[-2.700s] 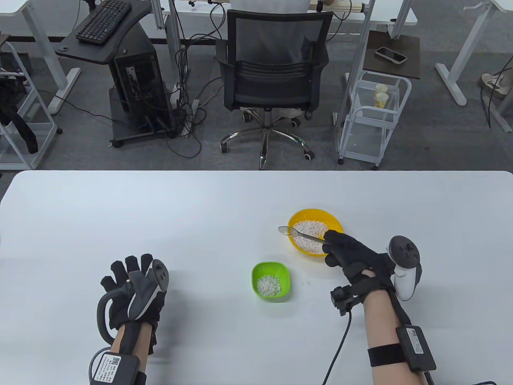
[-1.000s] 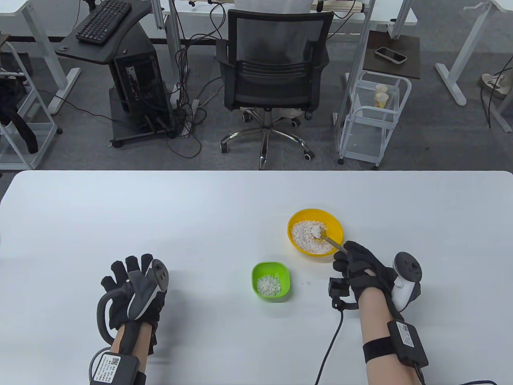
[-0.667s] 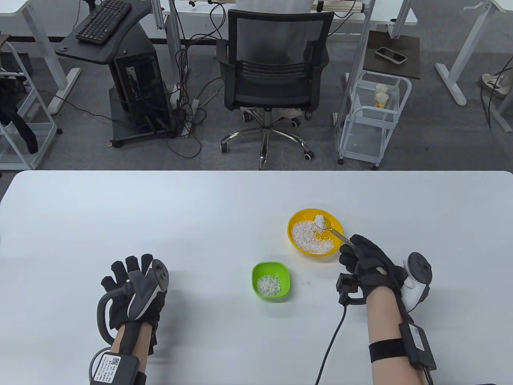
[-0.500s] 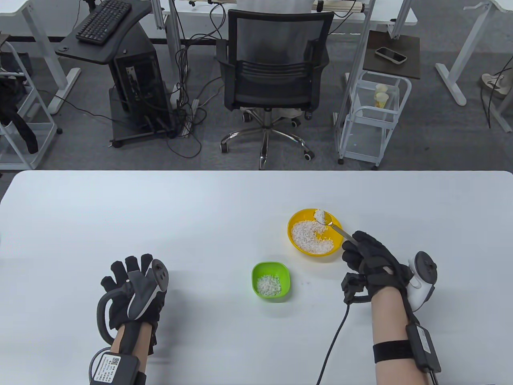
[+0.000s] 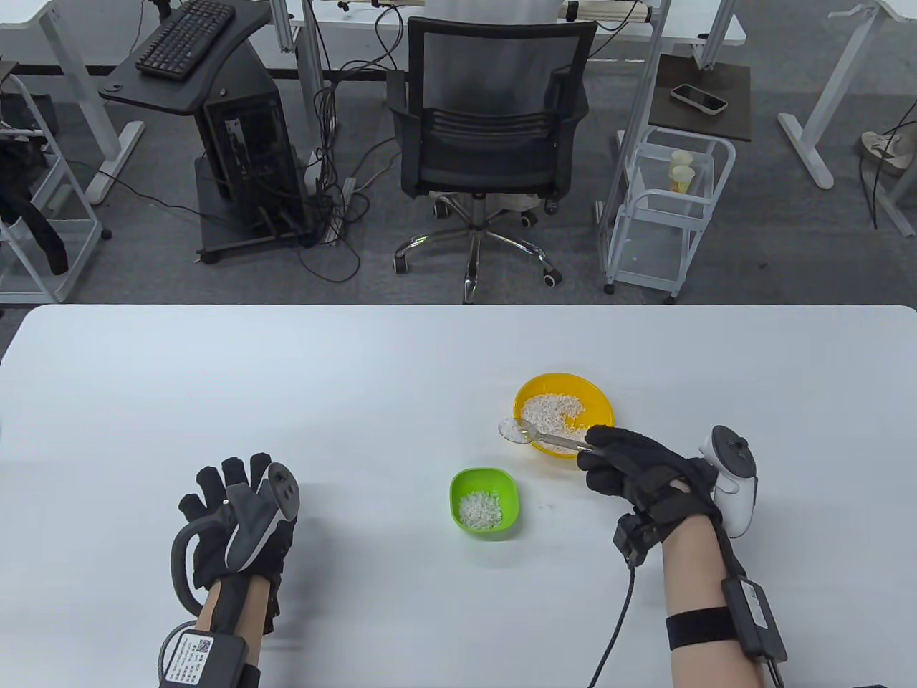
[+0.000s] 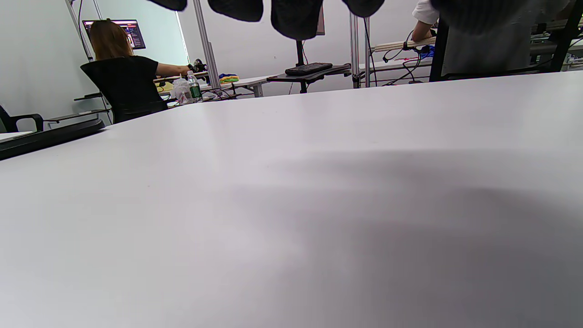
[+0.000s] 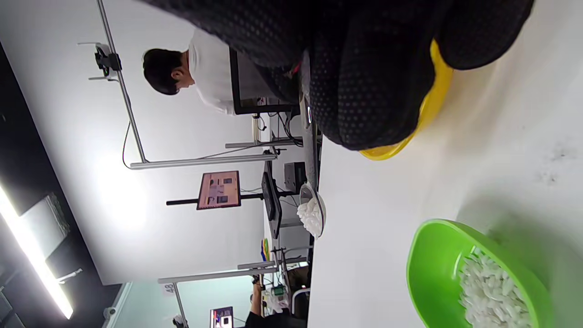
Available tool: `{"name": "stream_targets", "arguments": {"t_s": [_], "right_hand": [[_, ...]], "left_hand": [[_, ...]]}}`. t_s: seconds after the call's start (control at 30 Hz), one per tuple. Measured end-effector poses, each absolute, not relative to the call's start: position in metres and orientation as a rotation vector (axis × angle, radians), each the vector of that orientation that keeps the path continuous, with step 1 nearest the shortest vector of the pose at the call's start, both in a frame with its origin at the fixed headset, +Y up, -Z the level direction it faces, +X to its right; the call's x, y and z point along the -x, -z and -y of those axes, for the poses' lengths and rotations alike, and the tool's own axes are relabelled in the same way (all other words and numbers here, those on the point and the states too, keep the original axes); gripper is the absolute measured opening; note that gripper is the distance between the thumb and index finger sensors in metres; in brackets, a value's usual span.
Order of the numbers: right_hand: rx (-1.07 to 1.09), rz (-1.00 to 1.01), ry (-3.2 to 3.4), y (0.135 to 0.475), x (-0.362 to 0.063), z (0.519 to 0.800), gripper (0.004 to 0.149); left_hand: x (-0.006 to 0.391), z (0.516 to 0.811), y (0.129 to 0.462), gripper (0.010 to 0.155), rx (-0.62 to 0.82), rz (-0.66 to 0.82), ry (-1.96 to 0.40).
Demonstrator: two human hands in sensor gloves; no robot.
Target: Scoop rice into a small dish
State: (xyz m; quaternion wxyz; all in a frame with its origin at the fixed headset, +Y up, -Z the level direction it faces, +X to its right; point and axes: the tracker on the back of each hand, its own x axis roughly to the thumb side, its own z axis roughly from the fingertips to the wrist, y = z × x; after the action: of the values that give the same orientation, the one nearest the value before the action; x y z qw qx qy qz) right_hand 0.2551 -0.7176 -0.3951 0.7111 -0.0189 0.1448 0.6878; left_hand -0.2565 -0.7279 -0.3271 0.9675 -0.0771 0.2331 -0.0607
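Observation:
A yellow bowl [image 5: 602, 407] with white rice stands right of the table's middle. A small green dish [image 5: 509, 487] with some rice stands in front of it to the left; it also shows in the right wrist view [image 7: 437, 255]. My right hand [image 5: 609, 459] grips the handle of a metal spoon [image 5: 534, 433]. The spoon's bowl [image 7: 314, 212] holds rice and hangs just past the yellow bowl's left rim, above the table and behind the green dish. My left hand [image 5: 229, 494] rests flat on the table at the left, fingers spread, holding nothing.
The white table [image 5: 286, 387] stretches wide to the left and back. A cable [image 5: 616, 631] runs from my right wrist to the front edge. An office chair [image 5: 494, 122] and a wire cart [image 5: 666, 208] stand beyond the far edge.
The spoon dipped into the yellow bowl, lifted a heap of rice at the bowl's far side, then swung left past the bowl's left rim. The left hand has stayed still.

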Motion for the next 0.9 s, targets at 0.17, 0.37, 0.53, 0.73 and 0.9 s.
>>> {"name": "stream_targets", "arguments": {"t_s": [0.17,0.37,0.53,0.73,0.9], "right_hand": [[-0.012,-0.412,-1.606,0.396,-0.238,0.72,0.043],[-0.025,-0.488,-1.721,0.397,-0.224,0.723,0.043],[-0.067,-0.519,-1.852,0.396,-0.213,0.721,0.044],[-0.139,-0.516,-2.056,0.394,-0.197,0.715,0.044],[-0.193,-0.434,-2.14,0.392,-0.191,0.707,0.042]], "left_hand": [[0.257,0.728,0.327,0.073,0.155,-0.468,0.124],[0.258,0.727,0.327,0.073,0.153,-0.467,0.119],[0.257,0.727,0.327,0.073,0.153,-0.466,0.122],[0.257,0.728,0.327,0.073,0.154,-0.465,0.122],[0.257,0.728,0.328,0.072,0.152,-0.466,0.122]]}}
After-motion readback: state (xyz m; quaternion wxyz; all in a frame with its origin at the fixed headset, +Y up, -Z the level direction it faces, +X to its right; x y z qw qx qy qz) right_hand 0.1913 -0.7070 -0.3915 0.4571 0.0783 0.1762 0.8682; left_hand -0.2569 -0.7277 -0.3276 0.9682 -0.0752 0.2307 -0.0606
